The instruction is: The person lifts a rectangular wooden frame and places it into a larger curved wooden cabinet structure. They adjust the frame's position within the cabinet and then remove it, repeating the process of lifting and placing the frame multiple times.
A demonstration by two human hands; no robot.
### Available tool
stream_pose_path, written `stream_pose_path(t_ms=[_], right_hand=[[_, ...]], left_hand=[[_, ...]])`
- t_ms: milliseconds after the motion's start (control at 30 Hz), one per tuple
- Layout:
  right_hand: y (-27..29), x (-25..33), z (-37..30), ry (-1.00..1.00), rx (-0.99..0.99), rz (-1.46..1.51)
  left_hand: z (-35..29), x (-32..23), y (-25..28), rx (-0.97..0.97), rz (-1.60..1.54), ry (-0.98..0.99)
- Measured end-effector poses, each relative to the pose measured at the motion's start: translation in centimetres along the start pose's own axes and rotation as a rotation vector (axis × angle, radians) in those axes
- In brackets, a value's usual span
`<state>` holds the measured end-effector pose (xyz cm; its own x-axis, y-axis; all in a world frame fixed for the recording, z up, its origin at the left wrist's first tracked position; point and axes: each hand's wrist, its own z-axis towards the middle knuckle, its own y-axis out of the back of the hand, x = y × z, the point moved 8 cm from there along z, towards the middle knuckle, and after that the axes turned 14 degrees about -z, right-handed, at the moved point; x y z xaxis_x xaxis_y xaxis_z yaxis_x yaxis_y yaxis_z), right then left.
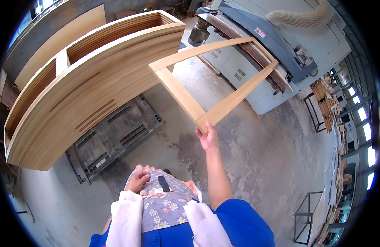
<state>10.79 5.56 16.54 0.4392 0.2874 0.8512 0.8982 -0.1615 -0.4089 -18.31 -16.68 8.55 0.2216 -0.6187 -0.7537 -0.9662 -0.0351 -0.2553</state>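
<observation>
My right hand [209, 139] grips the near corner of a pale wooden frame [238, 94], thumb on top and fingers beneath. The frame is an open four-sided piece, held out ahead of me. Its far end reaches over the dark front bed of a grey machine [239, 76]; whether it touches the bed I cannot tell. My left hand [137, 181] is curled against my flowered apron [167, 208], low in front of my body. What is inside its fingers, if anything, is hidden.
A tall stack of similar wooden frames [116, 68] stands at the left, above a dark slotted platform [126, 121]. A beige hose [303, 18] joins the machine's top. At the right are wood piles [323, 101] and a metal stand [304, 214] on the concrete floor.
</observation>
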Motion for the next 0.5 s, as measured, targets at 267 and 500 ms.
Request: stream_pose_path(t_ms=[267,500], right_hand=[[-0.8,-0.6,-1.4,-0.037,0.021,0.020],[-0.5,-1.9,-1.6,-0.067,0.036,0.002]], left_hand=[[-0.3,-1.9,-1.4,0.002,-0.027,-0.085],[1.2,0.4,-0.7,0.022,0.048,-0.120]])
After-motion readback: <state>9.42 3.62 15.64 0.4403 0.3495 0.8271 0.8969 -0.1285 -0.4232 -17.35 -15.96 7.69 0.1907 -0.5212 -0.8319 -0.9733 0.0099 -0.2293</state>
